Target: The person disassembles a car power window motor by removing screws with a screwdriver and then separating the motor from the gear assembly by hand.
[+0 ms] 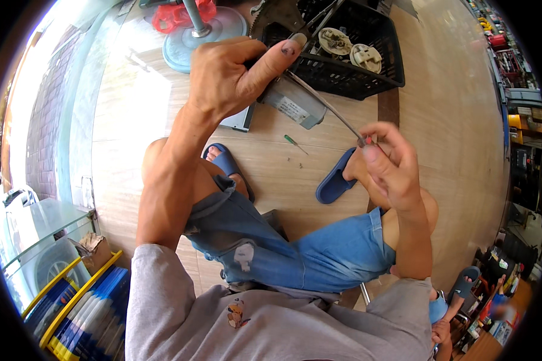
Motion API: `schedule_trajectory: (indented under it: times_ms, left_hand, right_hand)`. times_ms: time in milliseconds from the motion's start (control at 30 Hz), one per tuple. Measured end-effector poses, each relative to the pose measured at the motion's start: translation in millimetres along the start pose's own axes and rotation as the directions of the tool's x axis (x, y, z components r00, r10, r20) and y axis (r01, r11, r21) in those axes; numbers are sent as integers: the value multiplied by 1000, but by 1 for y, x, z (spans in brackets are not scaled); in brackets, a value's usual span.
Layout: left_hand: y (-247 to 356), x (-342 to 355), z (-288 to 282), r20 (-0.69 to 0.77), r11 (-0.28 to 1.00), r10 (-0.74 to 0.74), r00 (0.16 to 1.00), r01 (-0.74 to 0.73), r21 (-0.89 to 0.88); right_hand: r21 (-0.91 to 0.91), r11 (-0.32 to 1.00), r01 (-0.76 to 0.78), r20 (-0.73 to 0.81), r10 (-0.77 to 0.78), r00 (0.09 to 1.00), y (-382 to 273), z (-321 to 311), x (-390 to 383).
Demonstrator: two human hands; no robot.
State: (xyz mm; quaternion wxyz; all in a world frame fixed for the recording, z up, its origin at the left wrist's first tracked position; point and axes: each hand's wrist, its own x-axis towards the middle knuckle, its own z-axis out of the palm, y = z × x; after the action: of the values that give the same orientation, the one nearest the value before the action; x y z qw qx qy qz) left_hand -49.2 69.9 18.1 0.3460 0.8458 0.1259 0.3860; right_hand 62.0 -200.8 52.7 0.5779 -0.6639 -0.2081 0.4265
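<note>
My left hand is closed around a metal mechanism, its thumb stretched along the top. A dark toothed plate shows beyond the knuckles, and a grey box-like housing with a label hangs below the hand. From beside the left thumb, a thin metal rod slants down to the right. My right hand pinches the rod's lower end between thumb and fingers, with a small red bit showing there. On the floor between my feet lies a small green-handled screwdriver. Several tiny loose pieces lie near it.
A black plastic crate ahead holds round whitish parts. Left of it are a round pale base with a post and a red plastic bag. Yellow-framed racks stand lower left. Another person's hand shows lower right.
</note>
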Motion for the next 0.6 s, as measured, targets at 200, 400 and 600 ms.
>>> schedule_trajectory:
  times_ms: [200, 400, 600]
  left_hand:
    - [-2, 2, 8, 40, 1000, -8, 999, 8, -6]
    - [1, 3, 5, 53, 996, 66, 996, -69, 55]
    - [4, 1, 5, 57, 998, 53, 997, -54, 26]
  right_hand:
    - [-846, 98, 524, 266, -775, 574, 16, -7, 12]
    - [-551, 759, 348, 54, -383, 922, 14, -12, 3]
    - [160, 982, -98, 81, 86, 993, 16, -10, 3]
